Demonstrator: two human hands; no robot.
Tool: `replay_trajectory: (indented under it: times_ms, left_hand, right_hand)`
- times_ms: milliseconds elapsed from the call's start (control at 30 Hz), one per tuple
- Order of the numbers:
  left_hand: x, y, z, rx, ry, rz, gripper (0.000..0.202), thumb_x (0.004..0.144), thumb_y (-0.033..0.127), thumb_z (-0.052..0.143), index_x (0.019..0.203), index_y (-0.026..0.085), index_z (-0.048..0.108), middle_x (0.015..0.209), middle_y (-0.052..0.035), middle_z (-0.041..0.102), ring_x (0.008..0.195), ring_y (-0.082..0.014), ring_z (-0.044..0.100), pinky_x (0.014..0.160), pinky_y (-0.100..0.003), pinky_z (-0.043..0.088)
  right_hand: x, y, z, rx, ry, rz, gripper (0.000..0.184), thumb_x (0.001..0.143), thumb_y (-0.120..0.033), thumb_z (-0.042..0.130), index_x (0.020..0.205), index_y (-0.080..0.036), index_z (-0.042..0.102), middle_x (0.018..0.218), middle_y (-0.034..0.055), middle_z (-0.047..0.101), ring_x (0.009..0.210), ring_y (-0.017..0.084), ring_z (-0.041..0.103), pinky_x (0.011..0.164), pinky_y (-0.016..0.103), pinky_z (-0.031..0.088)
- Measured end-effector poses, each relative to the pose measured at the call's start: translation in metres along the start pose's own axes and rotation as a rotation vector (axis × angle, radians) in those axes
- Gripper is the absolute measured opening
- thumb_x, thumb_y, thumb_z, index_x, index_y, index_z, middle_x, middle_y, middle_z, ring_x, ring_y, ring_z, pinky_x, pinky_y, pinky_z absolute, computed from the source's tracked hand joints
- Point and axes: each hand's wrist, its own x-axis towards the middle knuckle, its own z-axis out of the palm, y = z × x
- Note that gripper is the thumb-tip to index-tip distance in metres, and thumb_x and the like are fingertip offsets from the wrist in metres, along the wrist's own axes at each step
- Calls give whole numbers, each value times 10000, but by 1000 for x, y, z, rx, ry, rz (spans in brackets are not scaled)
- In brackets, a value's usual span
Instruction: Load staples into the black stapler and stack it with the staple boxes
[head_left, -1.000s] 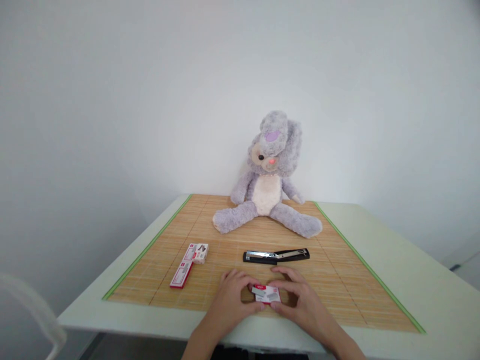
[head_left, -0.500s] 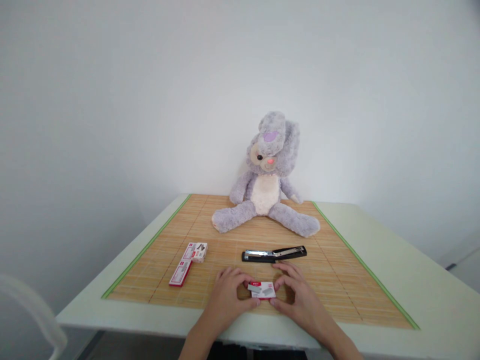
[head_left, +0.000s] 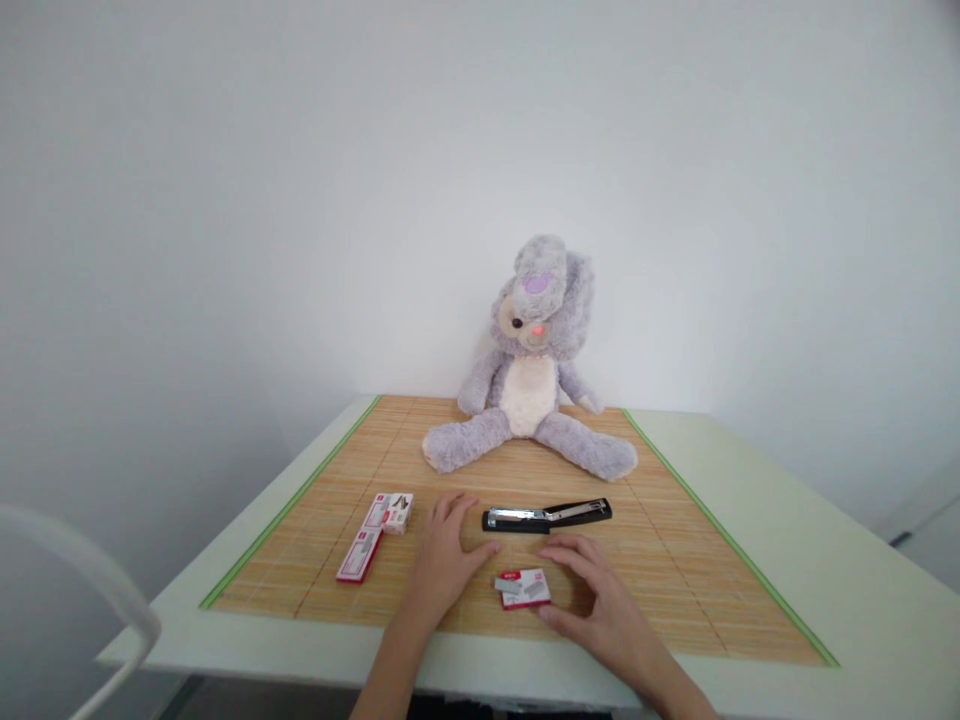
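A small red-and-white staples box (head_left: 534, 590) lies on the bamboo mat, with a grey strip of staples (head_left: 508, 586) resting across its left part. To its upper left is my left hand (head_left: 444, 550), open and holding nothing, fingers pointing at the stapler. My right hand (head_left: 592, 585) is open around the box's right side; its thumb tip is at the box's lower right corner, and I cannot tell whether it touches. Just beyond both hands lies a black stapler (head_left: 517, 520), its top swung back and its metal channel showing.
More red-and-white boxes (head_left: 360, 556) sit together on the mat's left, one showing a stapler picture. A grey plush rabbit (head_left: 531, 395) sits against the wall at the back. The bamboo mat (head_left: 675, 600) has green edges. A white curved tube (head_left: 112, 570) stands at lower left.
My left hand has let go of the box and moved up and left, towards the stapler. The right fingers have opened away from the box. The camera view has tilted slightly.
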Motion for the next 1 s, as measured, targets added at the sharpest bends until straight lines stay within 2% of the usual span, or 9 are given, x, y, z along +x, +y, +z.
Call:
replay_trajectory:
  times_ms: [67, 267, 400, 500, 600, 733, 867, 1000]
  left_hand:
    - [5, 2, 5, 44, -57, -11, 662, 770, 489, 805, 1381, 326, 609, 1574, -66, 464, 1457, -325, 410, 1207, -512, 333]
    - [7, 9, 6, 77, -110, 1, 328, 826, 447, 768, 1125, 316, 746, 1646, -19, 395, 1512, -302, 343, 1236, -514, 279]
    - [1, 10, 0, 51, -129, 26, 332, 818, 429, 787, 1120, 297, 748, 1675, -16, 345, 1547, -310, 283, 1252, -537, 240]
    - [-5, 10, -5, 26, -164, 35, 318, 808, 411, 803, 1106, 312, 752, 1695, -1, 298, 1572, -319, 236, 1272, -555, 188]
    - [-12, 11, -8, 8, -193, 36, 325, 805, 388, 809, 1117, 319, 749, 1705, 1, 270, 1586, -318, 202, 1284, -572, 140]
    - [-18, 14, -12, -6, -215, 24, 325, 795, 370, 818, 1112, 338, 756, 1706, 11, 261, 1593, -317, 177, 1285, -589, 116]
    - [-18, 17, -14, -8, -225, 21, 328, 787, 359, 822, 1110, 347, 763, 1706, 9, 260, 1595, -309, 173, 1284, -593, 90]
    - [-17, 18, -16, -3, -239, 24, 317, 786, 411, 827, 1094, 360, 772, 1703, 10, 269, 1594, -309, 173, 1282, -599, 54]
  right_hand:
    - [0, 2, 0, -8, -6, -2, 515, 823, -370, 813, 1316, -349, 666, 1411, 62, 574, 1345, 280, 519, 1164, 457, 419]
    - [1, -9, 16, -61, 7, -12, 430, 859, -334, 774, 1283, -365, 709, 1483, 62, 538, 1416, 289, 467, 1207, 495, 380]
    - [10, -26, 33, -46, -3, -27, 324, 843, -322, 781, 1166, -349, 768, 1528, 47, 508, 1468, 300, 417, 1235, 503, 348]
    - [20, -33, 39, -53, 12, -34, 240, 836, -293, 777, 1071, -334, 796, 1504, 43, 529, 1447, 294, 440, 1232, 493, 351]
    - [27, -38, 36, -95, -6, -10, 165, 816, -259, 783, 963, -326, 818, 1429, 54, 583, 1371, 306, 500, 1186, 500, 394]
    - [31, -47, 29, -202, -38, -21, 160, 787, -228, 789, 897, -341, 821, 1336, 54, 634, 1275, 322, 534, 1092, 502, 450]
    - [38, -51, 23, -250, 3, -85, 162, 801, -228, 773, 909, -342, 813, 1364, 37, 627, 1311, 319, 496, 1116, 510, 404]
    - [55, -49, 18, -230, 83, -90, 116, 832, -240, 764, 903, -316, 815, 1419, 43, 594, 1384, 303, 443, 1175, 514, 346]
